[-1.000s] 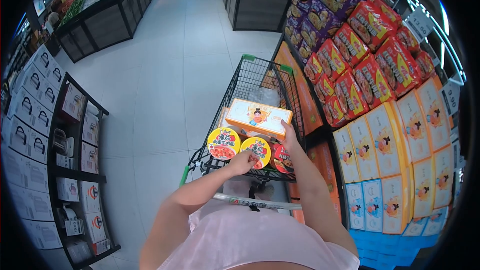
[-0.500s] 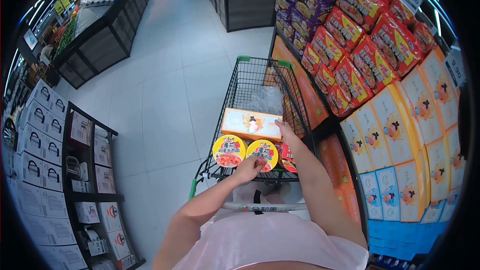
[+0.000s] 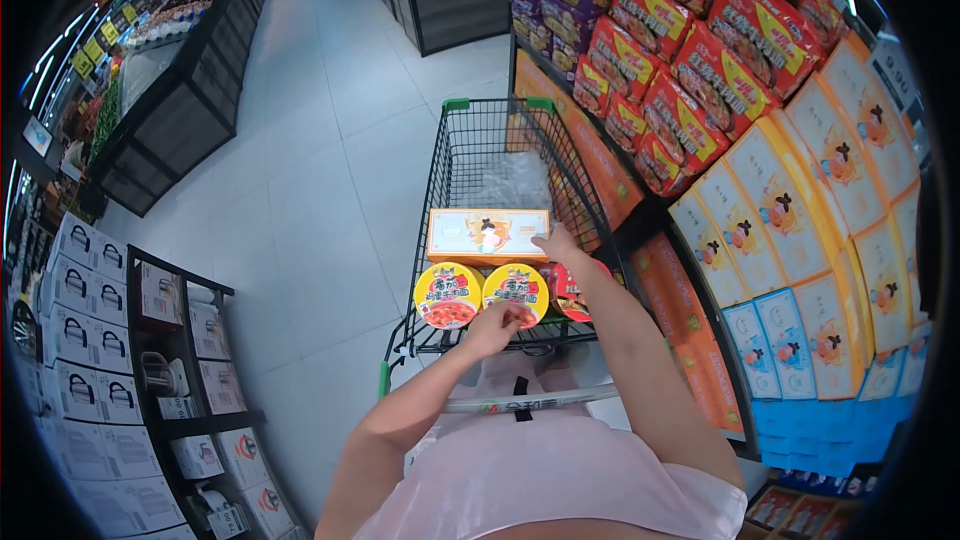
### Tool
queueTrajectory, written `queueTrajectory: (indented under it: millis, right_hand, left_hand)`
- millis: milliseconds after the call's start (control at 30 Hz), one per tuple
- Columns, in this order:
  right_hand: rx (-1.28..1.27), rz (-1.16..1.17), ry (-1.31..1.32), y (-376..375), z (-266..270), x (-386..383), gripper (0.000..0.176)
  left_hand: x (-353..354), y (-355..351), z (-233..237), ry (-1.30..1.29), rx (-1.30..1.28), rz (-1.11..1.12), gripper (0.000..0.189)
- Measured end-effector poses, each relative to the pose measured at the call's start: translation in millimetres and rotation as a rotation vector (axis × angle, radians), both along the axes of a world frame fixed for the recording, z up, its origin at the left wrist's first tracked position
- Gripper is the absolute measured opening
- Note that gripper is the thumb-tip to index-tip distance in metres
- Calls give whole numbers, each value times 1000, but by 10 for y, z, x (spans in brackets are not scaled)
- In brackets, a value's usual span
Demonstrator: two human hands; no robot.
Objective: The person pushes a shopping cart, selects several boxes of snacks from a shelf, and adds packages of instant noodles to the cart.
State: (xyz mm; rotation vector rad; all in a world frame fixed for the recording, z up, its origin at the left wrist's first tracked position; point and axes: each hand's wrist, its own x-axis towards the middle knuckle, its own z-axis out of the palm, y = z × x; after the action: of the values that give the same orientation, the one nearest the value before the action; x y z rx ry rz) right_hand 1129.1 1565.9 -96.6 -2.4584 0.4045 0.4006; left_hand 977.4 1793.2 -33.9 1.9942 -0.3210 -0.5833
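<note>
A shopping cart (image 3: 450, 165) of dark wire with green corners stands in front of me. Across its basket lies a white and orange box (image 3: 460, 233) with a cartoon figure on the lid. My right hand (image 3: 560, 243) grips the box's right end, thumb on top. Nearer to me are two yellow-lidded instant noodle bowls (image 3: 447, 292). Curled fingers of my left hand (image 3: 492, 328) are at the front edge of the right-hand bowl (image 3: 516, 290); what they hold, if anything, is hidden. A red noodle bowl (image 3: 572, 294) sits partly behind my right forearm.
Clear plastic (image 3: 515, 180) lies deeper in the cart. Red noodle packs (image 3: 685, 120) and stacked orange-white boxes (image 3: 780, 210) line the right side. At left stands a dark shelf (image 3: 190, 340) beside white cartons (image 3: 95, 340). Produce counters (image 3: 175, 105) flank the tiled aisle (image 3: 320, 170).
The view has shifted, so the cart and box appear slightly left and higher. My right hand stays at the box's end, my left by the yellow bowl.
</note>
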Motion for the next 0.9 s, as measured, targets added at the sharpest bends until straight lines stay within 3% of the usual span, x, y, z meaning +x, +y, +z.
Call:
queueTrajectory:
  millis: [67,200,267,333,567,667,700,800,900]
  right_hand:
    - [5,-2,23,-56,-130,120,88]
    - [456,-177,417,-234,-389,251,84]
    - [518,-173,525,-243,-414,289,78]
    - [547,-155,582,-233,-213,237,79]
    - [470,-105,653,-290,-296,314,86]
    - [586,-254,504,-436,-454,353,83]
    - [609,-253,481,-370,-104,280,76]
    - [501,-123,540,-398,-13,294,69]
    - [422,0,618,-385,-270,374,62]
  left_hand:
    - [2,-8,-54,-36,-54,8,19]
    - [-5,-2,52,30,-93,27,20]
    - [17,10,140,59,-67,14,20]
    - [12,0,57,71,-83,22,20]
    - [30,15,-29,115,-109,35,25]
    - [29,26,-44,104,-108,34,26]
    - [34,27,-49,93,-103,29,26]
    - [34,29,-64,104,-61,3,24]
    - [38,30,-58,93,-68,3,25]
